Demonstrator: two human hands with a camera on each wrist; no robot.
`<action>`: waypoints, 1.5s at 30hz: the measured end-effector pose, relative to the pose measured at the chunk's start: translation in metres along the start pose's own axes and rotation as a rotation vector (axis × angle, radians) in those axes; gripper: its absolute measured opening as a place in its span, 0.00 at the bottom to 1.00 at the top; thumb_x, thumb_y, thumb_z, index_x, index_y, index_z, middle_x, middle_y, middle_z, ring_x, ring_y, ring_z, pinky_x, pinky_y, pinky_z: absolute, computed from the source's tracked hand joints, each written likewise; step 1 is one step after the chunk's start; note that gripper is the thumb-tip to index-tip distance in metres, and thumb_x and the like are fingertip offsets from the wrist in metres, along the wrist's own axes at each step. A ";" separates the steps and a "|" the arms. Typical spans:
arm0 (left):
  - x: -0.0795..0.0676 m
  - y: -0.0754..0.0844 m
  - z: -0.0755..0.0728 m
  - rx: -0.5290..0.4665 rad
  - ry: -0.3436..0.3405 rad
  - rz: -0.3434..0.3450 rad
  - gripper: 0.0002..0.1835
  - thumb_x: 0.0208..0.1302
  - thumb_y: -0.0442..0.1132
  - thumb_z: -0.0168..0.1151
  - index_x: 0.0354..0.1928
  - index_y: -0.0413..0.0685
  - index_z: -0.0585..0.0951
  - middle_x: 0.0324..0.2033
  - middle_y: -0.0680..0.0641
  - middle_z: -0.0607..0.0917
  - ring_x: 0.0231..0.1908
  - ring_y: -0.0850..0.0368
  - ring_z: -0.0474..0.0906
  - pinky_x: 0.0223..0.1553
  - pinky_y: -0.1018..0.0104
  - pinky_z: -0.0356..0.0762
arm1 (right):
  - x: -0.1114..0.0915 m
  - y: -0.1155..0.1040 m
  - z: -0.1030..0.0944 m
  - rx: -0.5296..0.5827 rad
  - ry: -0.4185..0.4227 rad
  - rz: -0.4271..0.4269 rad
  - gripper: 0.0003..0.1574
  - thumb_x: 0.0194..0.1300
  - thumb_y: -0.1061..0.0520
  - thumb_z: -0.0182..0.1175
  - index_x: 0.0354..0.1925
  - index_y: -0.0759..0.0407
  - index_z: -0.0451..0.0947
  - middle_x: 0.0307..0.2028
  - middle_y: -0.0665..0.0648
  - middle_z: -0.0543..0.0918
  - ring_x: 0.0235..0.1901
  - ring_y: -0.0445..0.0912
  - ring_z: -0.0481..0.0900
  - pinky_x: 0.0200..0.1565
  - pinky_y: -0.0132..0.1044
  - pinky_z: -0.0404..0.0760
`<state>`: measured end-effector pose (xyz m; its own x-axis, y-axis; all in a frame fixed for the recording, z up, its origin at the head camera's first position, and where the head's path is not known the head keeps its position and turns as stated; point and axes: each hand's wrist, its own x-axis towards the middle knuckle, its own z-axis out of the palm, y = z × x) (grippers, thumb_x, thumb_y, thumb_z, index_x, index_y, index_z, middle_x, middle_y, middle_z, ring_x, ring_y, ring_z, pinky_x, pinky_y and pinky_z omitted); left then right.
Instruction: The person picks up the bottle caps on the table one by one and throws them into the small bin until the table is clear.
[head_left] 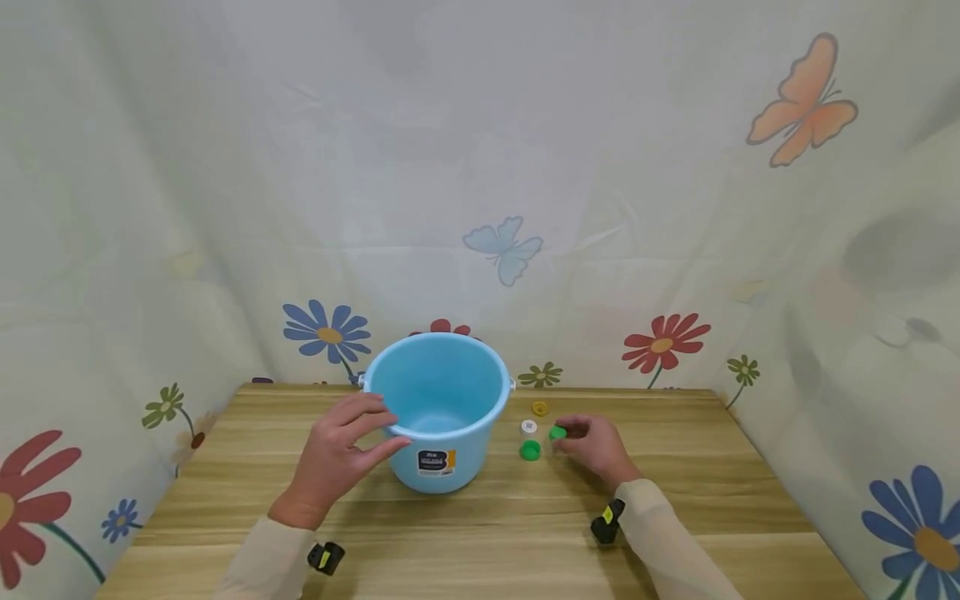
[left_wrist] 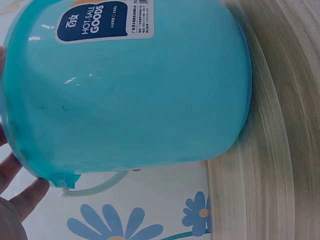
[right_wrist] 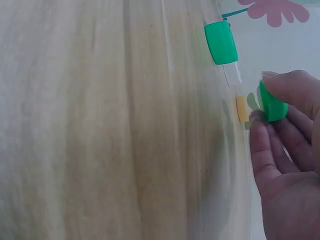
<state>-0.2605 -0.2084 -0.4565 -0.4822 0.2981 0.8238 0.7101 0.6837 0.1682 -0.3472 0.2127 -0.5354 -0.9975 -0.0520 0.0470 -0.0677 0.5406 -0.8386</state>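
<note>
Left hand (head_left: 343, 448) spread against one bucket (head_left: 477, 454), right hand (head_left: 598, 450) pinching one green cap (head_left: 557, 432), on surface (head_left: 480, 546) second green cap (head_left: 531, 451), one white cap (head_left: 528, 427), one yellow cap (head_left: 540, 408)

Cannot see the stretch of the bucket (head_left: 472, 457)'s rim behind the left hand (head_left: 337, 446), nor read the small print on the bucket's front label (head_left: 436, 462) in the head view. Right of the bucket, cannot make out the mark on the white cap (head_left: 528, 428), half blocked by the other green cap (head_left: 531, 451) in the right wrist view, nor see all of the held green cap (head_left: 557, 432) under the right hand (head_left: 596, 446)'s fingers.
</note>
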 end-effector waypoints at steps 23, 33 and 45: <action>0.000 0.001 0.000 -0.001 -0.006 0.003 0.22 0.39 0.45 0.87 0.40 0.50 0.90 0.43 0.51 0.89 0.52 0.49 0.85 0.55 0.47 0.86 | -0.006 -0.046 -0.012 0.123 0.020 -0.183 0.28 0.60 0.51 0.76 0.57 0.58 0.84 0.51 0.58 0.89 0.48 0.48 0.87 0.52 0.39 0.89; 0.000 0.000 0.000 0.002 0.001 0.009 0.23 0.38 0.45 0.87 0.40 0.51 0.90 0.43 0.51 0.89 0.51 0.49 0.85 0.53 0.46 0.87 | -0.010 -0.082 -0.015 0.198 -0.018 -0.282 0.25 0.61 0.51 0.75 0.56 0.55 0.84 0.49 0.58 0.89 0.45 0.47 0.88 0.49 0.31 0.89; 0.001 0.000 0.000 0.008 0.018 0.023 0.23 0.37 0.44 0.87 0.39 0.50 0.90 0.42 0.50 0.89 0.49 0.48 0.85 0.50 0.43 0.87 | -0.013 -0.113 -0.016 0.223 -0.021 -0.295 0.27 0.61 0.50 0.75 0.57 0.56 0.84 0.52 0.59 0.88 0.49 0.50 0.87 0.51 0.30 0.88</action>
<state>-0.2608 -0.2076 -0.4555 -0.4567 0.3017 0.8369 0.7165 0.6824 0.1450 -0.3273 0.1658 -0.4321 -0.9349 -0.1966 0.2954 -0.3445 0.3035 -0.8884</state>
